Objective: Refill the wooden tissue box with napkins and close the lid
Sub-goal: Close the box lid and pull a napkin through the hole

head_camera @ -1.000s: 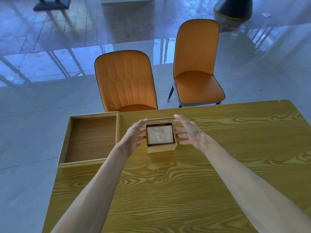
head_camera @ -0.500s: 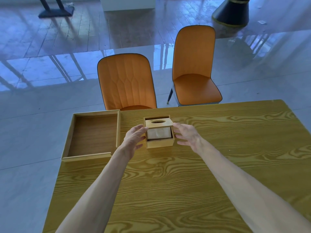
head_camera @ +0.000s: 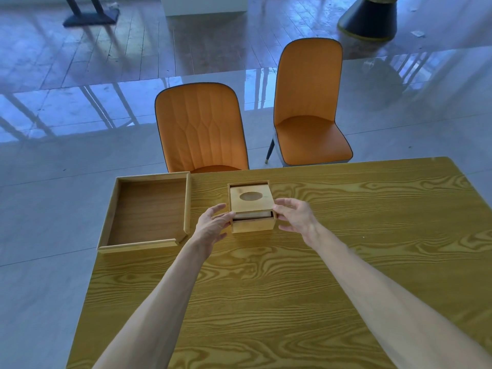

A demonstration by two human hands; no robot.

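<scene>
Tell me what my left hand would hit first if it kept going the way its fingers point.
The wooden tissue box: the fingertips of your left hand aim at its left wall, seemingly touching it.

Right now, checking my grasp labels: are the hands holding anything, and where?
Nothing gripped: left hand and right hand touch the near corners of the lid.

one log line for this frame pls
lid: on tissue box, not fully shut | napkins: visible in near gap | left hand: at near-left corner | right hand: at near-right corner
</scene>
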